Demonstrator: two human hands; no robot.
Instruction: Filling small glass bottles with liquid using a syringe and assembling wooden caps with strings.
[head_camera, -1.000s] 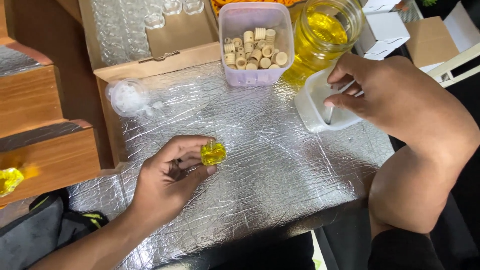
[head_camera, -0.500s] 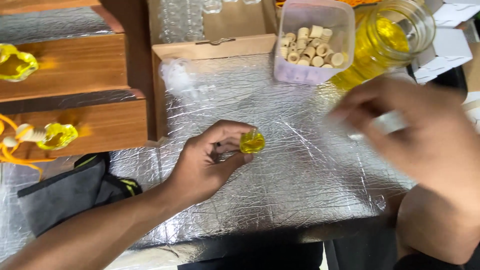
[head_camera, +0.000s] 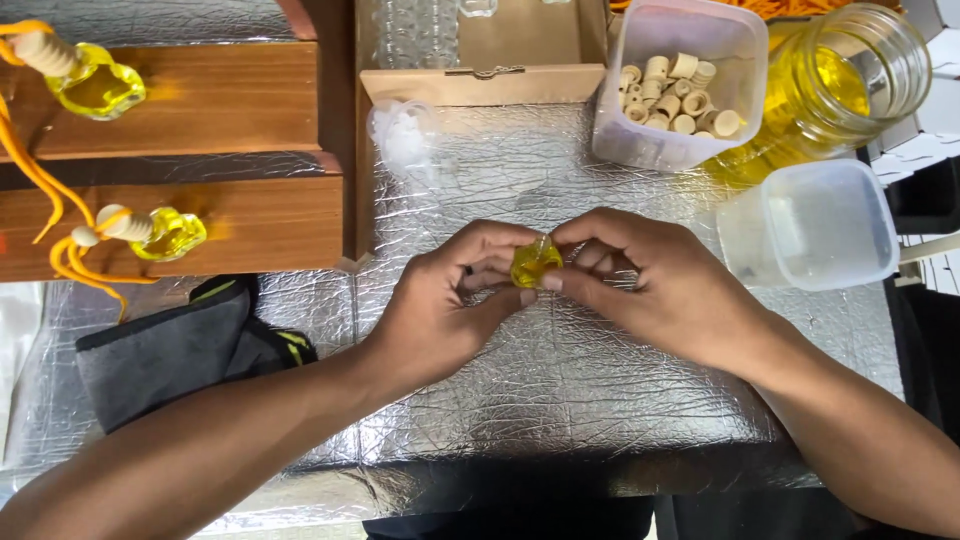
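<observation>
At far left, two wooden shelves (head_camera: 200, 100), each bearing a small yellow-filled bottle: upper bottle (head_camera: 95, 88) and lower bottle (head_camera: 170, 235), both with pale caps and orange cord. Below, a grey cloth pouch (head_camera: 170, 350) lying on the foil-covered table (head_camera: 560, 400). Further right, an open cardboard box (head_camera: 480, 85) at the top edge. At centre, left hand (head_camera: 440, 310) and right hand (head_camera: 650, 285) meeting fingertip to fingertip, both pinched narrowly around a small yellow bottle (head_camera: 535, 265), held just above the foil. Long axis and facing of that bottle: cannot tell, mostly hidden by fingers. To the right, a clear tub of pale wooden caps (head_camera: 680, 90), a glass jar of yellow liquid (head_camera: 830, 85), a frosted lidded container (head_camera: 810, 225).
</observation>
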